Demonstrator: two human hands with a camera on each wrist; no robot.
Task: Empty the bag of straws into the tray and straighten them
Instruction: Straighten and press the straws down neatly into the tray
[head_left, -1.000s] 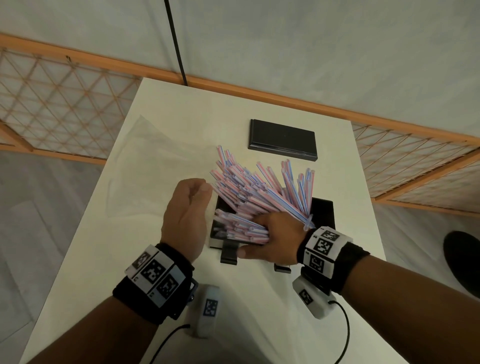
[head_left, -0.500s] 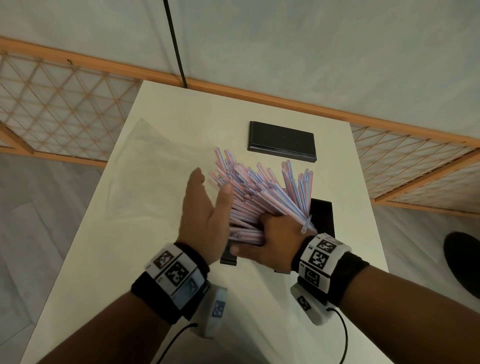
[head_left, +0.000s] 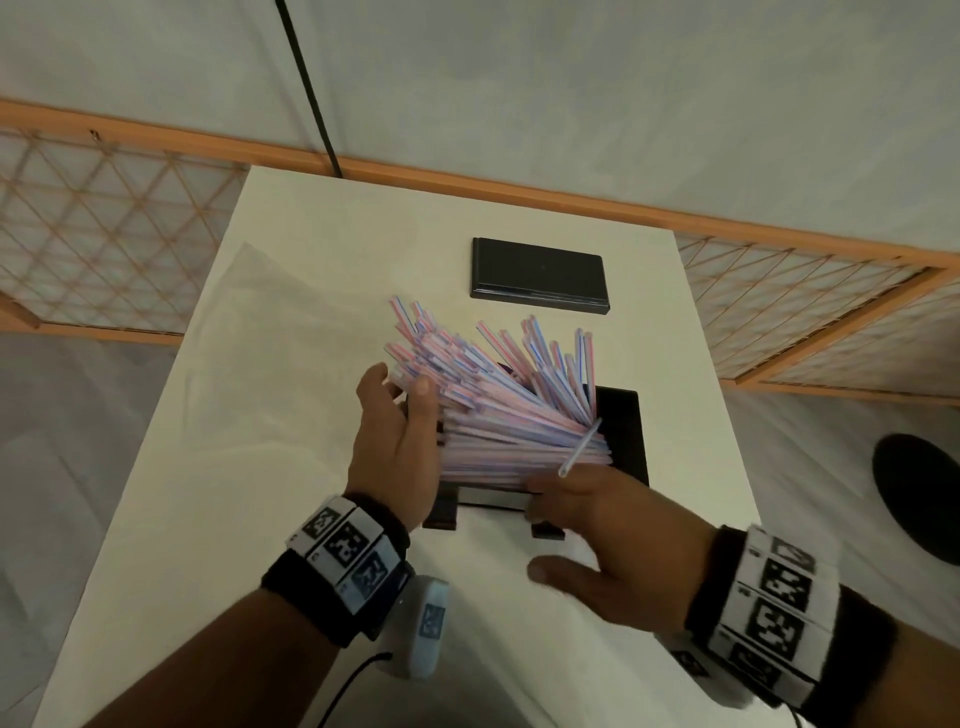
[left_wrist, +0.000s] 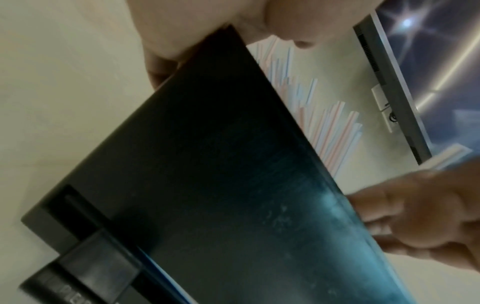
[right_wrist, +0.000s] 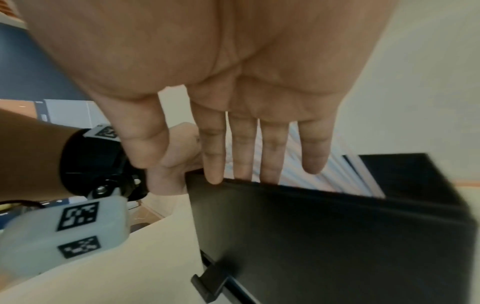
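A heap of pink-and-blue striped straws lies fanned out in the black tray, with many ends sticking out over its far and left sides. My left hand presses flat, fingers straight, against the heap's left side. My right hand is at the tray's near edge; in the right wrist view its fingers are straight and touch the straws' near ends. One straw sticks up askew above the right hand. The empty clear bag lies flat on the table to the left.
A second flat black tray or lid lies at the back of the white table. An orange lattice fence runs behind and beside the table. A black cable hangs at the back edge.
My left hand has moved right and now presses on the heap's side. My right hand has drawn back off the top of the straws to the tray's near edge.
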